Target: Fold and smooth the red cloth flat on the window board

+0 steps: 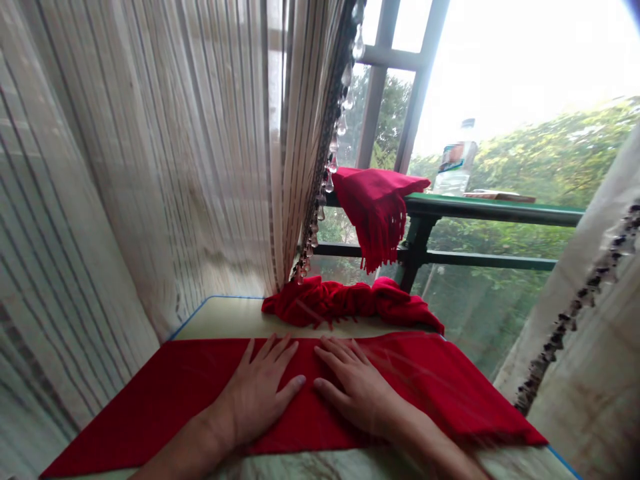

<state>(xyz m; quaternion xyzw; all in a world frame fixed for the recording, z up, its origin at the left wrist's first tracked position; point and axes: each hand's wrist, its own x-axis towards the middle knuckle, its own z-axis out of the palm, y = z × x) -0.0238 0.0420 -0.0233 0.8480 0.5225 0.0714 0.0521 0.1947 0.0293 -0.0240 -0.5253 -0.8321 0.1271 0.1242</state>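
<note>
A red cloth [165, 393], like a scarf, lies spread flat across the table, reaching its left and right sides. On its middle-left part rests my left hand [263, 393], palm down with the fingers apart. My right hand [353, 387] lies flat beside it, fingers stretched forward and thumb toward the left thumb. The two hands are a small gap apart, both touching the cloth and gripping nothing. Just beyond, a bunched red scarf [345, 300] with fringe sits along the table's far edge.
The table [220, 320] has a blue edge. Another fringed red scarf [377, 207] hangs over the green railing [500, 209]. A clear bottle [455, 163] and a flat item [500, 196] stand there. A striped curtain [200, 147] with beads hangs left, a pale curtain [570, 313] right.
</note>
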